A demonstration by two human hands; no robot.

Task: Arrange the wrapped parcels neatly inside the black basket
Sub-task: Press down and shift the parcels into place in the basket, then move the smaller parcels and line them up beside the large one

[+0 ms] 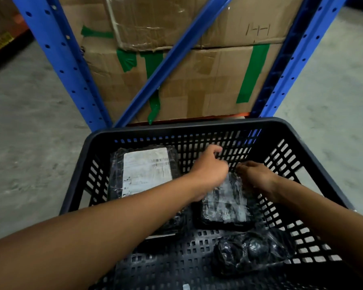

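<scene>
The black basket (193, 127) fills the lower half of the view. A flat black-wrapped parcel with a white label (146, 170) lies at its far left. Right of it sits a second flat labelled parcel (223, 204), tilted toward the far wall. My left hand (210, 168) curls over that parcel's upper left edge. My right hand (254, 174) grips its upper right edge. A lumpy black plastic-wrapped parcel (249, 253) rests near the front right. Another flat parcel (168, 227) lies partly hidden under my left forearm.
A blue steel rack (57, 57) stands just beyond the basket, with a diagonal brace (176, 53) crossing taped cardboard boxes (208, 80). Grey concrete floor (29, 143) lies on both sides. Another rack (6, 38) shows at the far left.
</scene>
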